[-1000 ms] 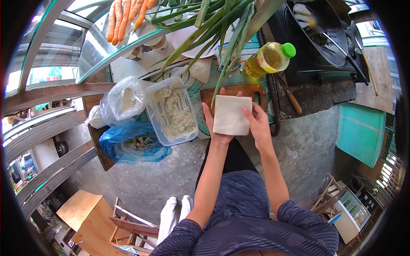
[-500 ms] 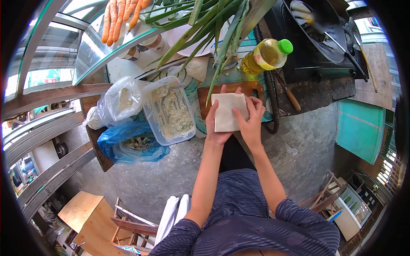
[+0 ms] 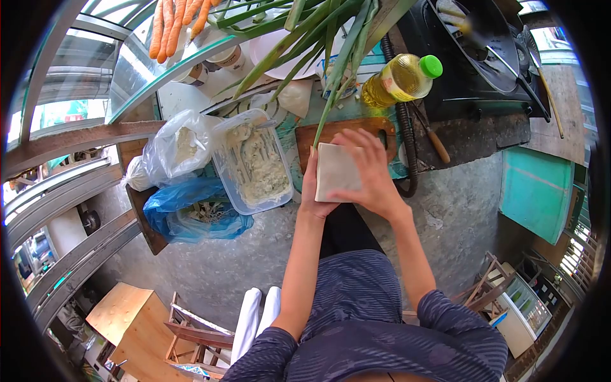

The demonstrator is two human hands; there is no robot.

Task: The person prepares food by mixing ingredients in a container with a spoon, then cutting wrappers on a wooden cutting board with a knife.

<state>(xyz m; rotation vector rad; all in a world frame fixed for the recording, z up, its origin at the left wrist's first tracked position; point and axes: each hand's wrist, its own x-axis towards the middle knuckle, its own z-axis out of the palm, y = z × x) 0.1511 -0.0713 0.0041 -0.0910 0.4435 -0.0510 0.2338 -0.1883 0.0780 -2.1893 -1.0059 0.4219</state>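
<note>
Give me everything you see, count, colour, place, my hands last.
Square stack: one, cream, centre
Cutting board: one, brown, beyond stack
Tub of mixture: one, clear, left of stack
Bag: one, whitish, left of tub
Second bag: one, blue, tub's near left
Oil bottle: one, yellow, beyond board
Leaves: several, green, top centre
Carrots: several, orange, top left
Stove: one, black, top right
Pan: one, black, on stove
Tool: one, brown, right of board
Panel: one, teal, far right
Box: one, light wood, lower left
Shirt: one, dark, bottom centre
Left hand: one, bare, stack's left
Right hand: one, bare, stack's right
</note>
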